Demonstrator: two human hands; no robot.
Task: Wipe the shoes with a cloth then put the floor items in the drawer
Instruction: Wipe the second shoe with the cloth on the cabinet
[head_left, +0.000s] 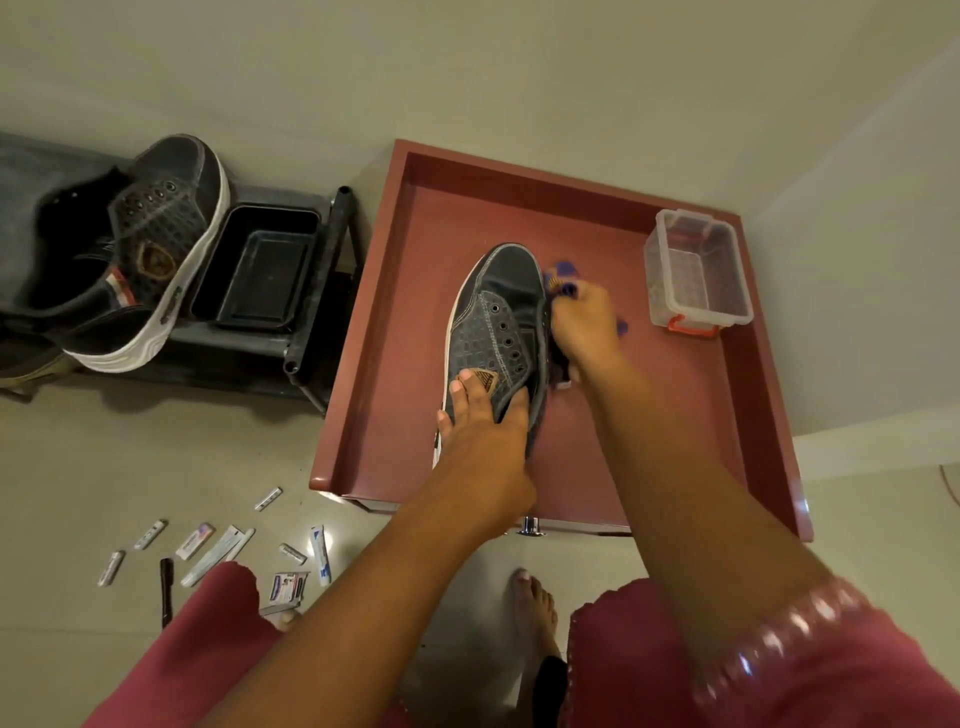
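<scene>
A dark grey sneaker (501, 317) with a white sole is held over the open reddish drawer (395, 291), toe pointing away. My left hand (480, 431) grips its heel end. My right hand (584, 325) presses a purple cloth (563, 270) against the shoe's right side; most of the cloth is hidden by the hand. The matching sneaker (156, 249) lies tilted on a dark shoe rack (317, 312) at the left. Several small floor items (218, 551), tubes, sachets and a pen, lie scattered on the tiles at lower left.
A clear plastic box (696, 270) with a red latch sits in the drawer's far right corner. A black tray (260, 270) rests on the rack beside the other shoe. My bare feet (535, 603) stand on the tiles before the drawer.
</scene>
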